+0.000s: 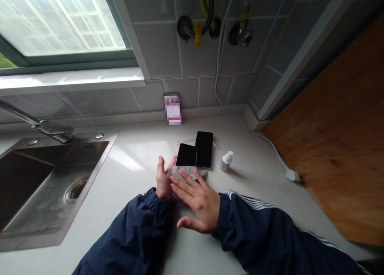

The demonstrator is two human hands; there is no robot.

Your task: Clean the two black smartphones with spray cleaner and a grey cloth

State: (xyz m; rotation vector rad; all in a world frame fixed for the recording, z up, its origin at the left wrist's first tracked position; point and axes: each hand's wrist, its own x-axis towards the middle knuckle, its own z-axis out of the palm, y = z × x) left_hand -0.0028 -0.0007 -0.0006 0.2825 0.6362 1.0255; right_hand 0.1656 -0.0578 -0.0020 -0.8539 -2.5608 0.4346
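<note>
My left hand [164,179] supports a smartphone [186,155] with a black screen from its left side. Its thumb points up, apart from the phone, and its other fingers are mostly hidden behind it. A grey cleaning cloth [189,170] with a zigzag edge covers the lower part of the phone. My right hand [196,201] lies flat on this cloth, fingers stretched and thumb spread away. Behind the held phone, a second black-screened device [204,149] like a phone lies on the counter. A small white spray bottle [226,161] stands to the right.
The white countertop [135,211] runs below a tiled wall. At left is a steel sink [87,183] with a faucet [54,130]. Another phone [173,109], its screen blurred, leans on the wall. A white cable with a plug [292,175] lies right, near a wooden panel [336,147].
</note>
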